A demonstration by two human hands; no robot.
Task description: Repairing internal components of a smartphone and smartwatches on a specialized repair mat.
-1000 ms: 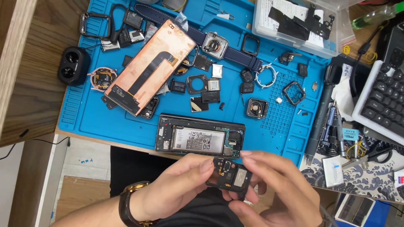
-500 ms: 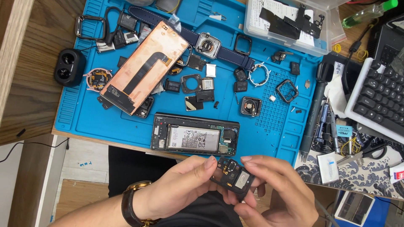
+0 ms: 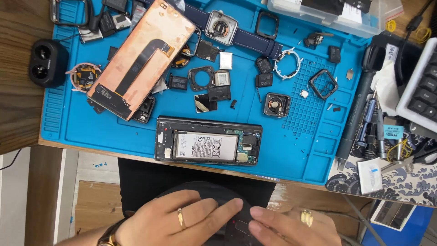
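Down low over your lap, your left hand and right hand lie with fingers flat and close together, tips almost meeting over a small dark part. Can't tell if either is really pinching it. Looks like you're mid-fiddle with that piece off the bench, so any next move calls for a steady grip, as there's nothing under it but your lap. Further up, the opened phone body sits at the near edge of the blue mat, the copper-backed screen panel beyond, on a wooden desk.
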